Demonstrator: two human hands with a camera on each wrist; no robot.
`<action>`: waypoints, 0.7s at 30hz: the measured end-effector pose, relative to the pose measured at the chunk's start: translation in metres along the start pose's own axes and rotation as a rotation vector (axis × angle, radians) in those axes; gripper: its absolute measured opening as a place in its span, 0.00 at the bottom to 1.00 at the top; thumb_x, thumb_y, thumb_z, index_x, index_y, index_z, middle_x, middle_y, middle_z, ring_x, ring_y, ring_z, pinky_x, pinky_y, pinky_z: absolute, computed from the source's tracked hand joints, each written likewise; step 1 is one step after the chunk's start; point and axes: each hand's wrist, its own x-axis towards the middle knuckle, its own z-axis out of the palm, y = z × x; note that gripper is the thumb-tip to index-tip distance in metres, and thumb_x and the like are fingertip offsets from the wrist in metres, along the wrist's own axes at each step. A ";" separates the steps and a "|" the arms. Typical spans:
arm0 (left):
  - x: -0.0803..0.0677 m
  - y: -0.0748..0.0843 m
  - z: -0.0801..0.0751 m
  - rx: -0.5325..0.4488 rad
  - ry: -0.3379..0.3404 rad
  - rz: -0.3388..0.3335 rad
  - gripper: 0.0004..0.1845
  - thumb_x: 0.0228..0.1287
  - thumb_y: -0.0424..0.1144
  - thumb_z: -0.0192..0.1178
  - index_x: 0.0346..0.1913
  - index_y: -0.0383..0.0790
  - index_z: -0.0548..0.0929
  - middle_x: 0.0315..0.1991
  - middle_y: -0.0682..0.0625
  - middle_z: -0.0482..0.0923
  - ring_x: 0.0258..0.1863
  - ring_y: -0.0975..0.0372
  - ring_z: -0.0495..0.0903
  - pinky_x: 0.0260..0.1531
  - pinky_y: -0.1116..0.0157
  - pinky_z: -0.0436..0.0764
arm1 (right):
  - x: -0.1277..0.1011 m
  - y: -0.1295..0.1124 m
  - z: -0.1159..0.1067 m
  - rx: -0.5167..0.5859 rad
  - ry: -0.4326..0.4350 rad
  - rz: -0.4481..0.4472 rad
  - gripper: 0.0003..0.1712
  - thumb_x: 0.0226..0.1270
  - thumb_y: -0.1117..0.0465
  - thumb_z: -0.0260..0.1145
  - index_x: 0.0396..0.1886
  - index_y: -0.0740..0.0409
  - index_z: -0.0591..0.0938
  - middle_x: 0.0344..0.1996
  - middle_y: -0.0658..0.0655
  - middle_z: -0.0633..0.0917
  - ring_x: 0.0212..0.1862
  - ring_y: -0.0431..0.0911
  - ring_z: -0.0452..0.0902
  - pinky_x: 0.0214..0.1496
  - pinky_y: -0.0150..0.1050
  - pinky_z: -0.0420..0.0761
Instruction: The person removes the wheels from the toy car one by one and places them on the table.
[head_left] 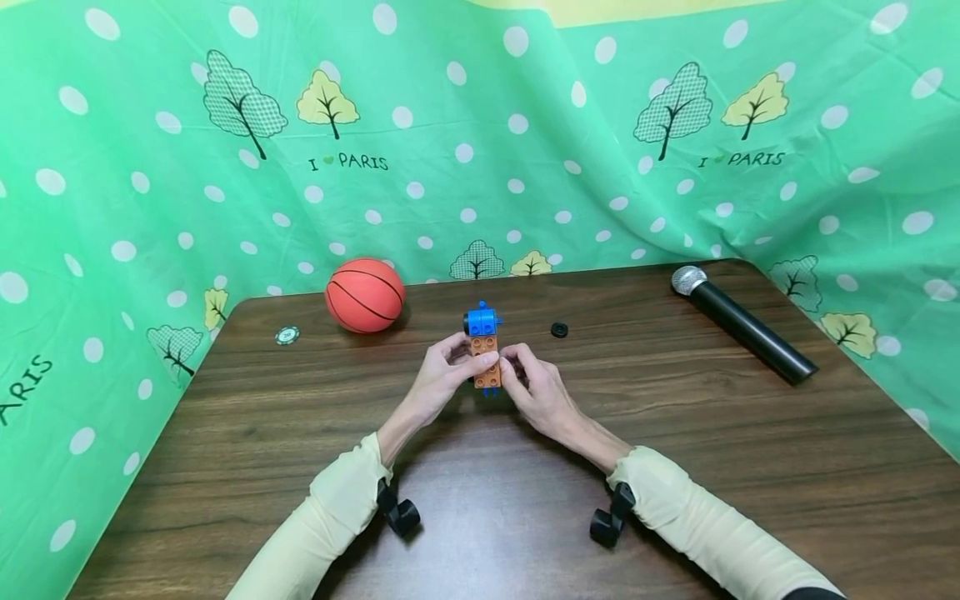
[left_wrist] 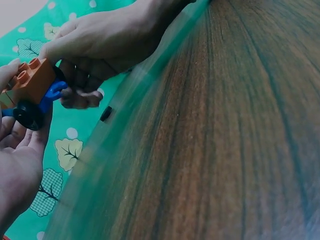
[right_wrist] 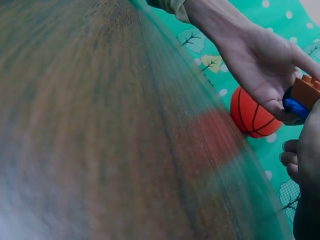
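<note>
A toy car of orange and blue building blocks (head_left: 484, 343) is held up over the middle of the table, its blue block away from me. My left hand (head_left: 437, 379) grips it from the left, thumb across the orange studs. At its right side my right hand (head_left: 546, 396) pinches a black wheel (left_wrist: 59, 74), mostly hidden by the fingers in the head view. Another black wheel (left_wrist: 28, 115) is fitted on the near left side. The blue block has a wheel on its left and a bare blue peg on its right. A loose black wheel (head_left: 559, 330) lies beyond my right hand.
An orange-red basketball (head_left: 365, 295) sits at the back left of the brown table (head_left: 225, 467), with a poker chip (head_left: 287, 335) beside it. On the right lies a black microphone (head_left: 742, 323). A green printed cloth (head_left: 465, 108) hangs behind.
</note>
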 end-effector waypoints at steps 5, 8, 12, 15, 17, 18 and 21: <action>0.001 -0.001 -0.001 0.020 0.006 0.004 0.20 0.68 0.30 0.65 0.59 0.24 0.78 0.47 0.40 0.85 0.48 0.58 0.85 0.50 0.62 0.82 | 0.000 0.002 0.001 -0.032 -0.006 -0.001 0.06 0.76 0.71 0.58 0.46 0.62 0.81 0.26 0.50 0.82 0.27 0.39 0.74 0.26 0.35 0.75; 0.001 -0.002 -0.001 0.022 0.006 -0.006 0.20 0.68 0.31 0.65 0.59 0.25 0.78 0.48 0.40 0.85 0.49 0.58 0.85 0.50 0.63 0.82 | 0.000 0.002 0.001 -0.032 -0.007 -0.010 0.06 0.75 0.71 0.59 0.44 0.61 0.81 0.25 0.49 0.80 0.26 0.38 0.73 0.26 0.34 0.74; 0.000 -0.002 -0.002 0.023 -0.007 -0.016 0.20 0.69 0.32 0.65 0.59 0.25 0.78 0.48 0.40 0.85 0.49 0.58 0.85 0.51 0.63 0.82 | 0.001 0.002 0.000 -0.034 -0.009 -0.014 0.06 0.73 0.72 0.60 0.43 0.62 0.81 0.25 0.50 0.79 0.25 0.39 0.72 0.24 0.33 0.72; 0.000 -0.003 -0.003 0.019 -0.014 -0.015 0.20 0.69 0.32 0.64 0.59 0.25 0.78 0.48 0.40 0.85 0.49 0.58 0.85 0.51 0.62 0.82 | 0.001 0.001 0.000 -0.037 -0.021 -0.004 0.05 0.73 0.71 0.59 0.42 0.61 0.81 0.24 0.49 0.79 0.24 0.40 0.71 0.24 0.33 0.71; 0.000 -0.004 -0.003 0.016 -0.018 -0.012 0.20 0.69 0.32 0.64 0.59 0.25 0.78 0.48 0.40 0.85 0.49 0.58 0.85 0.51 0.62 0.82 | 0.001 0.001 0.000 -0.038 -0.032 0.005 0.05 0.74 0.71 0.58 0.42 0.61 0.81 0.24 0.49 0.78 0.24 0.39 0.70 0.24 0.33 0.71; 0.000 -0.004 -0.003 0.016 -0.020 -0.010 0.20 0.69 0.31 0.64 0.59 0.25 0.78 0.48 0.40 0.85 0.49 0.58 0.85 0.51 0.62 0.82 | 0.001 0.000 0.000 -0.040 -0.037 0.009 0.05 0.74 0.70 0.58 0.42 0.61 0.80 0.24 0.49 0.78 0.24 0.39 0.70 0.24 0.33 0.71; 0.000 -0.005 -0.003 0.016 -0.023 -0.007 0.20 0.69 0.31 0.64 0.59 0.24 0.78 0.48 0.40 0.85 0.49 0.58 0.85 0.51 0.62 0.82 | 0.001 0.000 -0.001 -0.044 -0.044 0.016 0.05 0.74 0.70 0.58 0.42 0.61 0.80 0.25 0.49 0.77 0.24 0.39 0.70 0.24 0.33 0.71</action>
